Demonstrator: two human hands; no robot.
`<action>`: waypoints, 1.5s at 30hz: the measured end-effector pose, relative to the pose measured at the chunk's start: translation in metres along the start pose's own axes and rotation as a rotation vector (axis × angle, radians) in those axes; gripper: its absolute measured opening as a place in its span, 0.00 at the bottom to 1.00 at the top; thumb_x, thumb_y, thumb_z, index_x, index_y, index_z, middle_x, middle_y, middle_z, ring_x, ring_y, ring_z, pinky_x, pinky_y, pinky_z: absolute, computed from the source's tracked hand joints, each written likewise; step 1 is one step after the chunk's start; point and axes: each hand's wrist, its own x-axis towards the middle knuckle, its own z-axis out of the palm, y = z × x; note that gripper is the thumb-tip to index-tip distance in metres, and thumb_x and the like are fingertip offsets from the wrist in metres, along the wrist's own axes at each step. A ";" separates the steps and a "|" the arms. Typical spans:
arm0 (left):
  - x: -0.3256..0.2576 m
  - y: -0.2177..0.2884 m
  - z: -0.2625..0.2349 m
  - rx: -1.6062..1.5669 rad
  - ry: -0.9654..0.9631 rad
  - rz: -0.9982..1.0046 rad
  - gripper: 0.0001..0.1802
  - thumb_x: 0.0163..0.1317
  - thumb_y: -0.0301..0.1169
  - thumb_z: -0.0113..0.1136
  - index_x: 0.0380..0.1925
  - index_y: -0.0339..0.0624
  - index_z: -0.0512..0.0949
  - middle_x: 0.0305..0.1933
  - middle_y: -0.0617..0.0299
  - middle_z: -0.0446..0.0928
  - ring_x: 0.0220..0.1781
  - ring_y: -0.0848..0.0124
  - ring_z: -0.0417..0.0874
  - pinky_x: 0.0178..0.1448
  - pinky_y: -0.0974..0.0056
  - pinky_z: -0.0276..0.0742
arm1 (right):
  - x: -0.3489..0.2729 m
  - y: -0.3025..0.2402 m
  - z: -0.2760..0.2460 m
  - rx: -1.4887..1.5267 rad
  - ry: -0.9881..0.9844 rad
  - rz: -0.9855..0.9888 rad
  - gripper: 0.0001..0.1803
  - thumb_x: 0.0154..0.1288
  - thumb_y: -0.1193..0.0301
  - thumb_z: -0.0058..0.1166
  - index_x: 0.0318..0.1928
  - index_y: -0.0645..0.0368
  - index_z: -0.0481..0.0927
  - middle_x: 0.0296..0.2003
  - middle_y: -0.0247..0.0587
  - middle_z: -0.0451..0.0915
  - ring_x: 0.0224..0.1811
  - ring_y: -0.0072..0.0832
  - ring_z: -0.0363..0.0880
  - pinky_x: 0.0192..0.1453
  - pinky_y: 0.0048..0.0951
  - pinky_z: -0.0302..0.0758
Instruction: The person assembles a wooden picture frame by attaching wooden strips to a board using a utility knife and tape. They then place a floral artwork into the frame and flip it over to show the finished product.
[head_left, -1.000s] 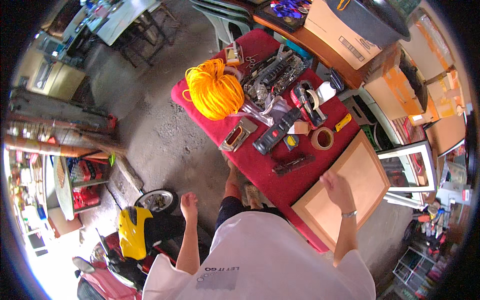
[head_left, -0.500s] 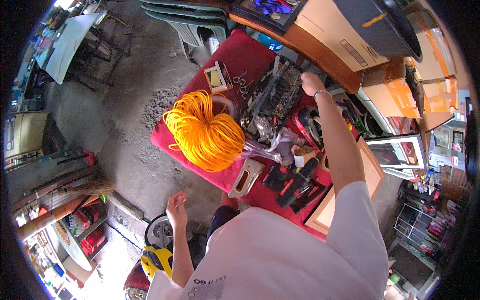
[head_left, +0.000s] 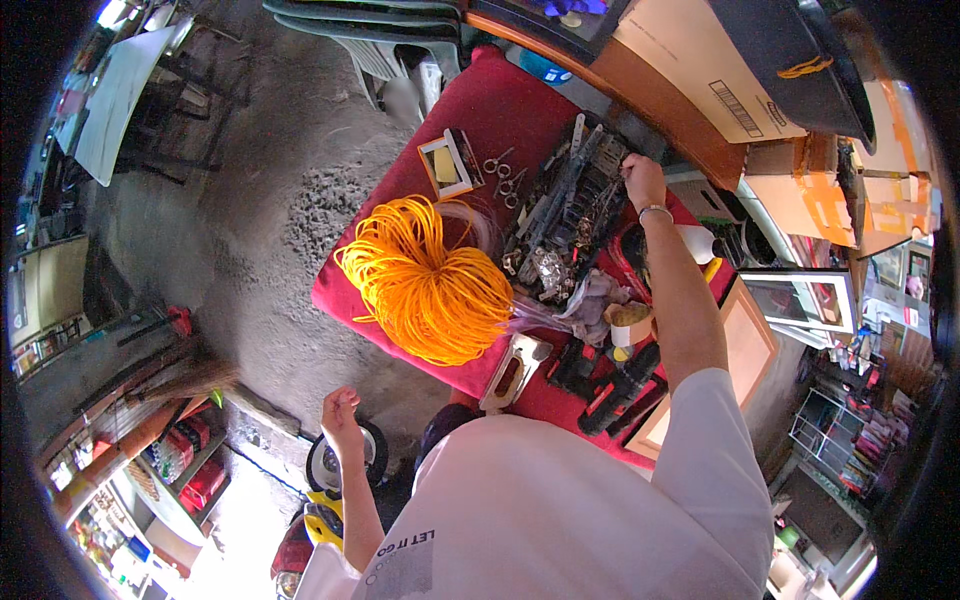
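My right hand (head_left: pixel 643 182) reaches over the red-covered table (head_left: pixel 505 95), its fingers closed at the right edge of a black tool tray (head_left: pixel 585 180). What they grip, if anything, is hidden. Metal tools and small parts fill the tray. My left hand (head_left: pixel 342 420) hangs beside the table, holding nothing, its fingers loosely bent and apart. A large bundle of orange cord (head_left: pixel 430 285) lies on the table's left part. Close to it are a small framed box (head_left: pixel 445 165), scissors (head_left: pixel 508 185) and a metal staple gun (head_left: pixel 515 372).
A black power drill (head_left: pixel 620 390) lies near my body, beside a wooden frame (head_left: pixel 750 340). Cardboard boxes (head_left: pixel 700 70) stand along the far right. Stacked plastic chairs (head_left: pixel 375 40) are behind the table. A wheel (head_left: pixel 345 460) of a yellow and red vehicle stands below my left hand.
The view has shifted slightly. My right hand stays at the tray's right edge, its fingers now turned more inward over it. My left hand still hangs free, fingers slightly more curled.
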 end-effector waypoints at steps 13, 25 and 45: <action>0.015 0.091 0.047 -0.084 -0.066 0.292 0.13 0.79 0.31 0.53 0.50 0.33 0.80 0.44 0.56 0.84 0.45 0.70 0.86 0.55 0.63 0.82 | -0.005 0.008 -0.006 0.342 0.075 -0.017 0.04 0.66 0.77 0.58 0.40 0.59 0.83 0.37 0.53 0.86 0.43 0.49 0.86 0.48 0.44 0.81; -0.002 0.111 0.077 -0.147 -0.169 0.237 0.14 0.78 0.34 0.54 0.48 0.34 0.81 0.43 0.58 0.85 0.46 0.71 0.85 0.55 0.64 0.80 | -0.005 -0.016 -0.006 -0.168 -0.116 -0.115 0.10 0.66 0.75 0.55 0.46 0.63 0.82 0.47 0.57 0.80 0.50 0.54 0.83 0.57 0.48 0.82; -0.009 0.168 0.140 -0.495 -0.348 -0.009 0.17 0.79 0.37 0.52 0.50 0.32 0.80 0.45 0.54 0.85 0.46 0.66 0.86 0.55 0.60 0.82 | -0.085 -0.081 -0.122 0.617 0.018 -0.139 0.06 0.73 0.72 0.56 0.44 0.61 0.79 0.38 0.51 0.85 0.44 0.47 0.86 0.49 0.42 0.80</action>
